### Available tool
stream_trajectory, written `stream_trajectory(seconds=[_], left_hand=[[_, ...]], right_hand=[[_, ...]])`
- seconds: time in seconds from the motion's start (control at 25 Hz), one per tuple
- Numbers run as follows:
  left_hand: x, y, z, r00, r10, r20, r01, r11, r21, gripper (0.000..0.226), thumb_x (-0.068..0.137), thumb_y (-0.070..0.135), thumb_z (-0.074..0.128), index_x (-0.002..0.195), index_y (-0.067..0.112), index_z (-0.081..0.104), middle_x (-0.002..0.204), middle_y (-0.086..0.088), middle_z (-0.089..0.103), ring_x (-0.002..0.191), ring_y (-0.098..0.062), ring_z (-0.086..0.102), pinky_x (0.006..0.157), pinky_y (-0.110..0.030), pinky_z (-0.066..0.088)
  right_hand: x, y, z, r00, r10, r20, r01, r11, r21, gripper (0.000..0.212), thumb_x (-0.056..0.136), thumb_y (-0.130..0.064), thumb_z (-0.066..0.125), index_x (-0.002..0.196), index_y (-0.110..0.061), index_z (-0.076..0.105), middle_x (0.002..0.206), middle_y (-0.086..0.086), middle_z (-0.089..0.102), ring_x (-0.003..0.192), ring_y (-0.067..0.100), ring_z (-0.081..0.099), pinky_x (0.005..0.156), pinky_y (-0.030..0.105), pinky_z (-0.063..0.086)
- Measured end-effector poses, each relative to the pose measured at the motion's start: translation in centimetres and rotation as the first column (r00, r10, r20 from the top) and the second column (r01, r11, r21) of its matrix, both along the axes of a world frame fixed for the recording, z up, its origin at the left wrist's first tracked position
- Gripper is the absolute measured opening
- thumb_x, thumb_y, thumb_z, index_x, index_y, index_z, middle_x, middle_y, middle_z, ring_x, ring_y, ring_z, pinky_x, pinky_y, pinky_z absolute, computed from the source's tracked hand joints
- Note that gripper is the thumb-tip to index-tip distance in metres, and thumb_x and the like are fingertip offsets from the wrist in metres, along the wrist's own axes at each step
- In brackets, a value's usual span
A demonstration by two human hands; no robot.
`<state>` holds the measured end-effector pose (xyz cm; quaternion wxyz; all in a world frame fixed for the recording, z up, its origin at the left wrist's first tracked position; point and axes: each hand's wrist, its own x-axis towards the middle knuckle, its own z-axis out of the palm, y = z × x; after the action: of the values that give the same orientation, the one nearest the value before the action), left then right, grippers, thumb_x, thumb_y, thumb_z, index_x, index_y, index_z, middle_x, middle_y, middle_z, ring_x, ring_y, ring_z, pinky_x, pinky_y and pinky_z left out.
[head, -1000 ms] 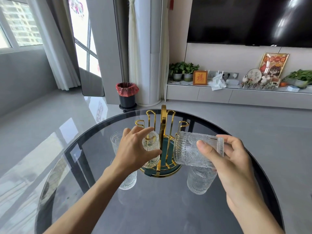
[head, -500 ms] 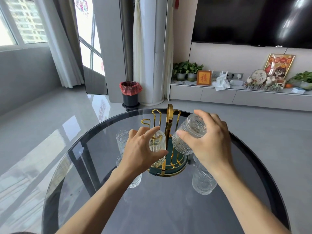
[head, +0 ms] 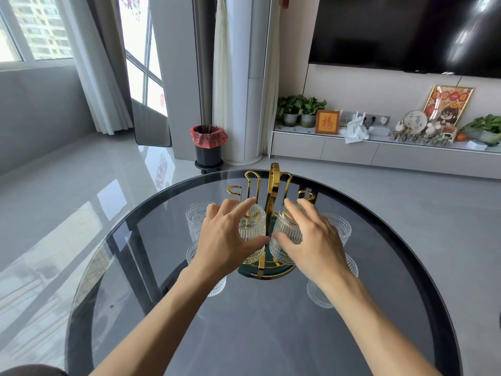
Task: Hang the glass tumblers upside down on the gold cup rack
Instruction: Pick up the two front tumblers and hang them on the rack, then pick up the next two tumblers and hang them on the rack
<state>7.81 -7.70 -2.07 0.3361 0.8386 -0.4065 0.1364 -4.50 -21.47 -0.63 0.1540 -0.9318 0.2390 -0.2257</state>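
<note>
Two inverted tumblers [head: 252, 232] [head: 287, 234] on gold rack [head: 272, 202], one under each hand [head: 225, 240] [head: 314, 242].

Ribbed clear glass tumblers [head: 252, 234], polished gold rack [head: 272, 202], seemingly metal

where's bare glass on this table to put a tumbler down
Free: the near table between the forearms, and its far-right rim. Crowded: around the gold rack, where both hands hold tumblers and loose ones flank it.

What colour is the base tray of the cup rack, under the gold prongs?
Dark teal-green base tray with a gold rim, seen in the head view, between the two hands.
</note>
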Motion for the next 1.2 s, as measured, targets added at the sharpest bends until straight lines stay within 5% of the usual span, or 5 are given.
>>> stream_trajectory(seconds=[0.32,0.48,0.68,0.88,1.2], left_hand=[[-4.8,5.6,-4.0,0.931,0.136,-0.340,-0.293,0.832,-0.472,0.089,0.073,0.038,0.079,0.148,0.033,0.032,0.143,0.014,0.040,0.134,-0.016,0.042,0.108,-0.044,0.041],[-5.4,7.6,-8.4,0.776,0.110,-0.622,-0.433,0.810,-0.396,0.108,0.067,0.033,0.086,0.150,0.044,0.019,0.151,0.009,0.035,0.141,-0.012,0.036,0.114,-0.047,0.036],[-4.3,6.4,-8.4,0.641,-0.105,-0.760,-0.358,0.836,-0.417,0.119,0.069,0.011,0.088,0.154,0.040,0.010,0.137,0.010,0.037,0.131,-0.007,0.039,0.111,-0.031,0.032],[-3.7,5.9,-8.3,0.707,0.036,-0.706,-0.387,0.855,-0.344,0.082,0.069,0.015,0.088,0.138,0.029,0.045,0.128,0.004,0.059,0.118,-0.014,0.056,0.104,-0.036,0.045],[-3.7,7.0,-6.9,0.695,-0.138,-0.705,-0.419,0.719,-0.554,0.056,0.065,0.012,0.089,0.114,0.025,0.065,0.104,0.004,0.075,0.096,-0.013,0.071,0.078,-0.018,0.053]], right_hand=[[-5.3,5.4,-4.8,0.908,-0.035,0.418,0.110,0.981,-0.157,0.069,0.079,-0.030,0.073,0.140,-0.012,0.048,0.148,0.017,0.050,0.138,0.040,0.043,0.109,0.061,0.036],[-7.0,6.2,-6.2,0.854,-0.207,0.477,0.234,0.972,0.003,0.088,0.074,-0.030,0.078,0.147,-0.011,0.033,0.157,0.021,0.036,0.143,0.040,0.036,0.114,0.060,0.027],[-8.2,4.2,-7.2,0.797,-0.437,0.417,0.217,0.851,0.478,0.120,0.070,-0.021,0.087,0.158,-0.028,0.005,0.169,0.004,0.004,0.149,0.000,0.006,0.111,0.006,0.011],[-7.6,2.1,-9.3,0.813,-0.509,0.283,0.183,0.684,0.706,0.118,0.069,-0.023,0.087,0.155,-0.039,0.007,0.161,0.000,0.034,0.140,0.023,0.043,0.106,0.035,0.038],[-7.0,1.3,-10.2,0.808,-0.535,0.248,0.142,0.584,0.799,0.079,0.068,-0.016,0.085,0.136,-0.028,0.046,0.130,-0.003,0.059,0.111,0.019,0.056,0.089,0.032,0.043]])
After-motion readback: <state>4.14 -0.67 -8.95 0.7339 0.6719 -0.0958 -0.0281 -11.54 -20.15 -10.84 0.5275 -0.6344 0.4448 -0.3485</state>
